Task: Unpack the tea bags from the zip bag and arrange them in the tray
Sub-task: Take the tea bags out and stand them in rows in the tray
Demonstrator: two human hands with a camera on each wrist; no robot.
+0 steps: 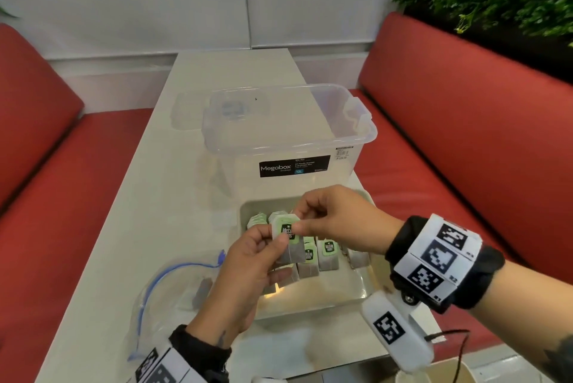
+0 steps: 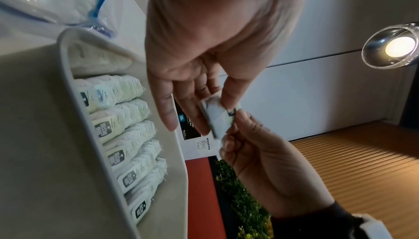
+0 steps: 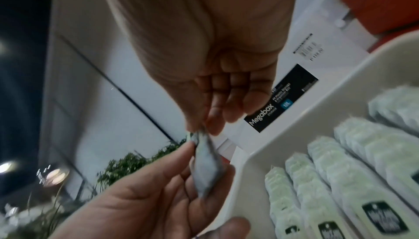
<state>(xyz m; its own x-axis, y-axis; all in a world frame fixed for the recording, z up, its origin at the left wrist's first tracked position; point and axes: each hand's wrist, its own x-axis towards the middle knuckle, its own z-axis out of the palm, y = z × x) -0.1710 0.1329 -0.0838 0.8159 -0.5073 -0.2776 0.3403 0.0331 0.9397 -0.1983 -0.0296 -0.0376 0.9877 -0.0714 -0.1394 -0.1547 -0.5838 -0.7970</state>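
— While both hands are meeting over the tray, what is each grip doing?
— The left hand is pinching a tea bag between thumb and fingers, its remaining fingers lying fairly straight beneath. The right hand is pinching the same bag's upper edge with thumb and forefinger, the other fingers curling in.
— Is any writing showing on the bag?
— Its green tag is carrying a black label with white letters; I am reading something like "McCoy teas", but it is too blurred to be sure.
— And below the grip?
— Rows of tea bags are standing packed in the tray, tags with the same black label facing up.
— The zip bag?
— The zip bag, clear with a blue seal, is lying on the worktop left of the left grip, with something dark showing inside it.
— Beyond the grip?
— A clear storage bin is sitting just past the tray, its black label reading "Megabox STORAGE" and "12L", with a price sticker near its right edge.
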